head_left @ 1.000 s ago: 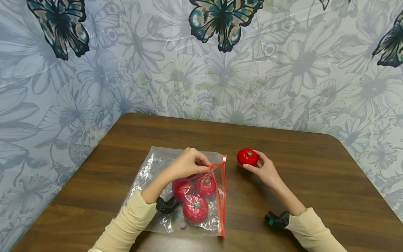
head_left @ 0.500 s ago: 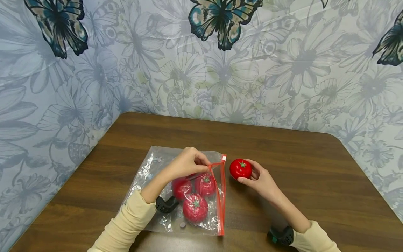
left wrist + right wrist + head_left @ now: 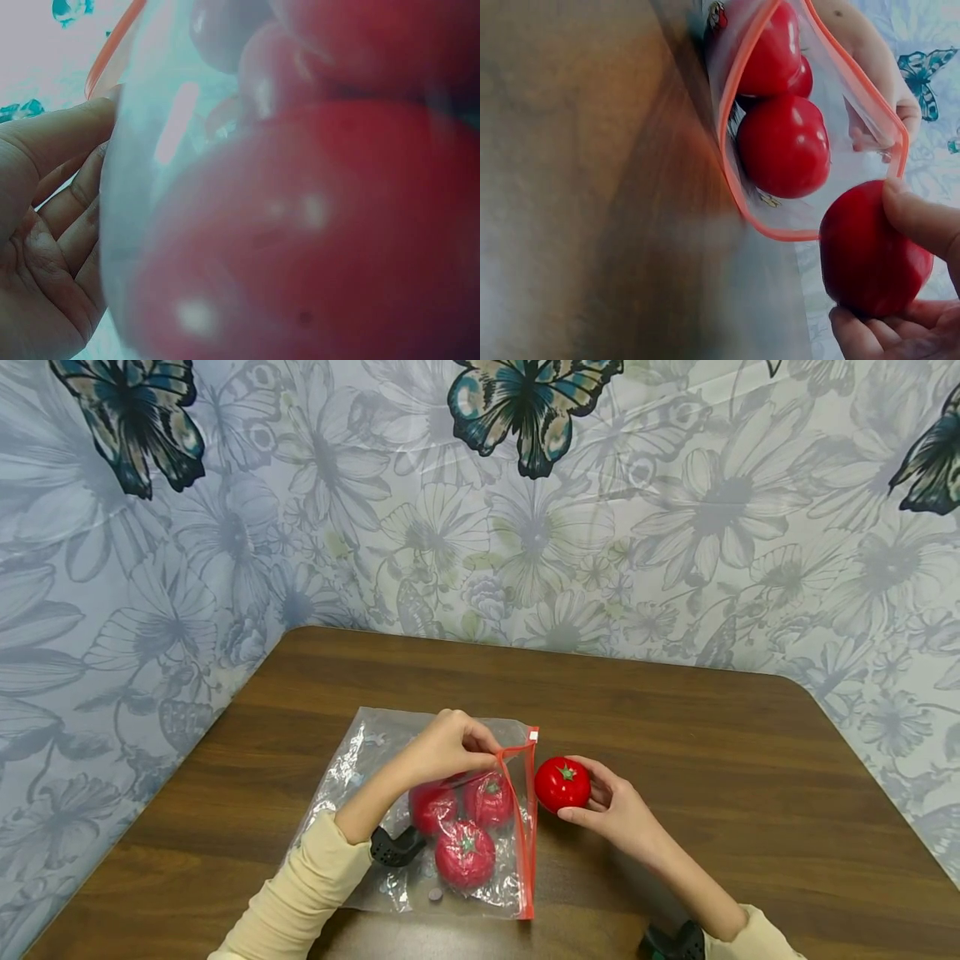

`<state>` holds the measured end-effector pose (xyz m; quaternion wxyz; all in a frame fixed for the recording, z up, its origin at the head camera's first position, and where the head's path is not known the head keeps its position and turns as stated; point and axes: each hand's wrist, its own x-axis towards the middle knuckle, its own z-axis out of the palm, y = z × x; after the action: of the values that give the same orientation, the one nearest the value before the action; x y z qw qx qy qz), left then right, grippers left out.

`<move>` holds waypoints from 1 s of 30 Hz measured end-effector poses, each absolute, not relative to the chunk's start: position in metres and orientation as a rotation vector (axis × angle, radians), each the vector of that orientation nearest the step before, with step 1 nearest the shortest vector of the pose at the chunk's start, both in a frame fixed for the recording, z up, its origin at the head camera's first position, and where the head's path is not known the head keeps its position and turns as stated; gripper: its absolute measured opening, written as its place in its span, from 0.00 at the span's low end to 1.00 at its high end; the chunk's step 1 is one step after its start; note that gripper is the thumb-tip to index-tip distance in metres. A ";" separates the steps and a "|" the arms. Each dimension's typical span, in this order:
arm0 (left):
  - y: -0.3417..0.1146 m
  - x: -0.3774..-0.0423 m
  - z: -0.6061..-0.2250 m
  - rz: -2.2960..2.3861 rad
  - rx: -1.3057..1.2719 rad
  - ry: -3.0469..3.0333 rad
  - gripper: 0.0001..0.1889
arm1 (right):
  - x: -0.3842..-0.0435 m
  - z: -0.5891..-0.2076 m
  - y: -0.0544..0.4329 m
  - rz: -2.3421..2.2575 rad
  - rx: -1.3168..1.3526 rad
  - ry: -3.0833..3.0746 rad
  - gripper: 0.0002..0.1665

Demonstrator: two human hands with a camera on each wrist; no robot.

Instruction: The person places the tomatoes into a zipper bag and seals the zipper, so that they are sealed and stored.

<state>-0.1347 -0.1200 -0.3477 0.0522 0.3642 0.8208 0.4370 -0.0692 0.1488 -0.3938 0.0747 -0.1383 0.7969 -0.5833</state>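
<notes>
A clear zip bag (image 3: 345,793) with a red zip edge lies on the table, several red tomatoes (image 3: 465,855) inside it. My left hand (image 3: 450,750) pinches the upper lip of the bag's mouth and holds it raised. In the right wrist view the mouth gapes, and tomatoes (image 3: 784,146) show within the red rim (image 3: 739,202). Just right of that mouth, my right hand (image 3: 626,814) grips another tomato (image 3: 562,783) between thumb and fingers. The left wrist view is mostly filled by bagged tomatoes (image 3: 300,240), with the left thumb and fingers at its left side.
The brown wooden table (image 3: 712,752) extends behind and to the right of the bag. A patterned wall covering (image 3: 540,552) with butterflies stands beyond its far edge. A black band (image 3: 397,847) sits on the left wrist, over the bag.
My right hand has carried its tomato left and nearer to me, up to the bag's mouth. The left hand and the bag have stayed in place.
</notes>
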 end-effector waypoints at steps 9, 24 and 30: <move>-0.117 -0.136 -0.346 1.322 1.106 2.500 0.03 | -0.065 -0.404 0.146 -1.693 -0.584 2.306 0.42; -0.115 -0.136 -0.344 1.314 1.098 2.489 0.03 | -0.063 -0.412 0.142 -1.582 -0.678 2.271 0.43; -0.115 -0.135 -0.344 1.312 1.088 2.488 0.03 | -0.061 -0.412 0.140 -1.547 -0.675 2.300 0.46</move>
<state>-0.1345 -0.1147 -0.3439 0.0629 0.3601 0.8234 0.4340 -0.0608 0.1397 -0.4122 0.1437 -0.2342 0.7979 -0.5365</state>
